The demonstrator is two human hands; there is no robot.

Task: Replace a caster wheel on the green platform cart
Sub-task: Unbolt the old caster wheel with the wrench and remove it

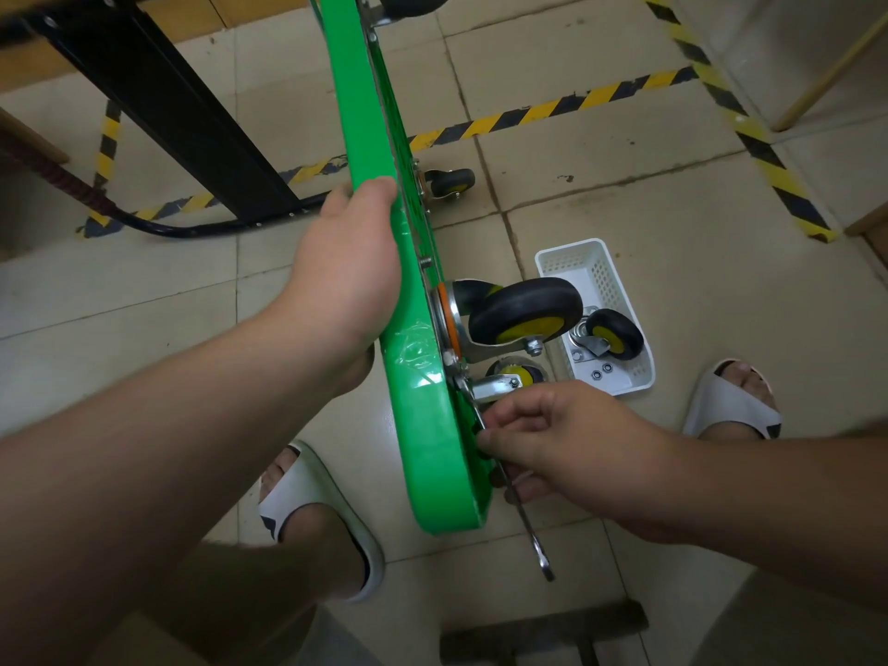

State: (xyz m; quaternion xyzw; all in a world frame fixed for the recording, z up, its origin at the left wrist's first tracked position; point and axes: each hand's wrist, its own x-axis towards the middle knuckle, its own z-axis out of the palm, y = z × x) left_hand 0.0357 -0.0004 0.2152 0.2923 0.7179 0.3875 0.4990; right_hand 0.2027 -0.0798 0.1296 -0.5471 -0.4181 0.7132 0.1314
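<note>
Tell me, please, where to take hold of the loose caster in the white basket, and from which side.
Probably by its black wheel, from above: the loose caster lies in the white basket, whose walls close every side but the top, and the rounded tyre faces up.
</note>
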